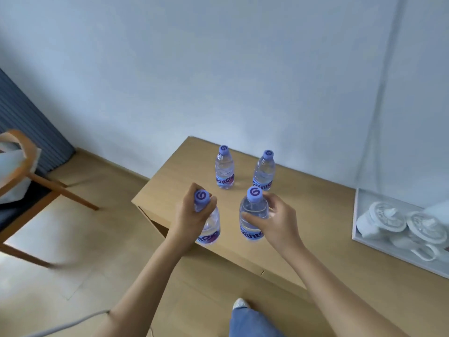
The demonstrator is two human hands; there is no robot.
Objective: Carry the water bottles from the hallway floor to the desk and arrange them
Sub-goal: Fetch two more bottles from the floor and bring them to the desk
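Two clear water bottles with purple caps stand upright at the back of the wooden desk (pixel 315 215): one back left (pixel 224 170), one back right (pixel 264 171). My left hand (pixel 192 215) grips the neck of a third bottle (pixel 210 227) near the desk's front left edge. My right hand (pixel 274 220) holds a fourth bottle (pixel 252 215) by its upper body, thumb in front and fingers behind. Both held bottles are upright, close to the desk top; whether their bases touch it I cannot tell.
A white tray (pixel 359 229) with upturned white cups (pixel 388 218) sits on the desk's right side. A wooden chair (pixel 36 186) stands on the floor to the left. White wall runs behind the desk. My leg and shoe (pixel 240 305) are below.
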